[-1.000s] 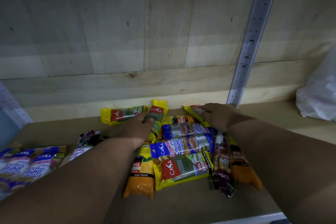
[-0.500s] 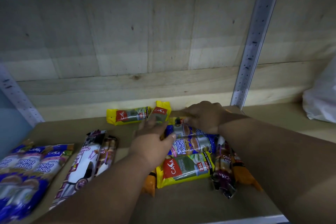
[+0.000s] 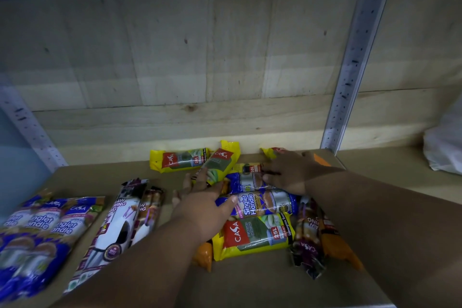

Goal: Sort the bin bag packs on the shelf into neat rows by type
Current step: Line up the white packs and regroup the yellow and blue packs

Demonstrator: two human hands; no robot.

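Note:
A mixed heap of bin bag packs lies mid-shelf. Yellow packs: one flat at the back (image 3: 178, 159), one tilted (image 3: 221, 165), one at the front (image 3: 252, 235). Two blue "Singlet Handle" packs (image 3: 260, 204) lie in the heap's middle. My left hand (image 3: 202, 207) rests flat with spread fingers on the heap's left side, touching the tilted yellow pack and the blue pack. My right hand (image 3: 287, 172) lies on the rear blue pack (image 3: 246, 181), fingers bent, next to another yellow pack (image 3: 271, 151). Purple draw-string packs (image 3: 308, 235) and orange packs (image 3: 337, 245) sit to the right.
A row of blue Singlet Handle packs (image 3: 42, 227) lies at the far left, with two purple-white draw-string packs (image 3: 120, 222) beside it. A white plastic bag (image 3: 445, 150) sits at the far right. Grey perforated uprights (image 3: 350, 77) stand against the wooden back wall.
My left hand slid back from the tilted yellow pack onto the heap's left side. My right hand shifted from the rear yellow pack onto the blue pack. The view panned left.

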